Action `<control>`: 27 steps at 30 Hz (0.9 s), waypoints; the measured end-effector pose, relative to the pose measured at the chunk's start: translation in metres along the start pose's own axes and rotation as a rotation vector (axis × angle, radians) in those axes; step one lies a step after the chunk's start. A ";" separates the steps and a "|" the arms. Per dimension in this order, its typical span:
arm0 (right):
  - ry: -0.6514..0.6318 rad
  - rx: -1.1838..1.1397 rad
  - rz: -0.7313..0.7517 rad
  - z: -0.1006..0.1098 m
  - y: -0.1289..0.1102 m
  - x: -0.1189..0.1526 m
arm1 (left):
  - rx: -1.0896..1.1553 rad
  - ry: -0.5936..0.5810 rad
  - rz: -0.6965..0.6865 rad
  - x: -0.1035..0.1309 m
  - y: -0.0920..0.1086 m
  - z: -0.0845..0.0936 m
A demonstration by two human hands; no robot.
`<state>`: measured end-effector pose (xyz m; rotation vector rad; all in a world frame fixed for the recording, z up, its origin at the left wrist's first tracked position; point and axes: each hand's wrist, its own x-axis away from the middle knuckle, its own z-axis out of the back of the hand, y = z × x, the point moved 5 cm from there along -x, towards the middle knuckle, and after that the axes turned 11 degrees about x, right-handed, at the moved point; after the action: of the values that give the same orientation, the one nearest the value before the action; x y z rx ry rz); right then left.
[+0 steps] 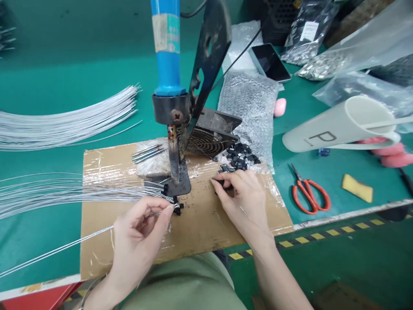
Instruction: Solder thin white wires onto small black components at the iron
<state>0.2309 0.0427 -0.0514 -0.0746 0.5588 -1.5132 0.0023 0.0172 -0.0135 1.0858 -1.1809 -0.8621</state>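
My left hand point(145, 232) pinches a thin white wire point(80, 240) near its end, just below the iron's tip. The rest of that wire trails off to the lower left. Beside these fingertips lie wires with small black pieces point(177, 208) on their ends. My right hand point(240, 196) is closed at the fingertips around a small black piece point(226, 184), in front of a pile of black pieces point(241, 157). Between and above both hands, a blue-handled soldering iron point(167, 64) points down in a black stand point(206, 64).
Cardboard point(200, 228) covers the table's front. A wire bundle point(64, 125) lies at left. On the right are red-handled scissors point(309, 196), a yellow sponge point(357, 188), a white cup point(338, 125), bubble wrap point(248, 107) and a phone point(270, 62).
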 end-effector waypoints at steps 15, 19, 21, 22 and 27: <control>-0.050 -0.780 -0.372 0.005 -0.023 0.011 | -0.099 -0.016 -0.045 -0.005 0.005 0.004; -0.113 -0.963 -0.446 -0.001 -0.040 0.012 | -0.117 -0.020 -0.035 -0.004 0.008 0.002; -0.136 -1.048 -0.470 -0.003 -0.049 0.011 | -0.113 -0.028 -0.018 -0.004 0.009 0.001; -0.146 -1.086 -0.478 -0.005 -0.054 0.011 | -0.107 -0.031 -0.006 -0.004 0.009 0.000; -0.222 -1.144 -0.495 -0.010 -0.066 0.013 | -0.030 -0.047 0.003 -0.005 0.013 -0.002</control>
<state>0.1653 0.0282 -0.0383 -1.3209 1.2195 -1.4324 0.0035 0.0258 -0.0024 1.0435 -1.2046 -0.9045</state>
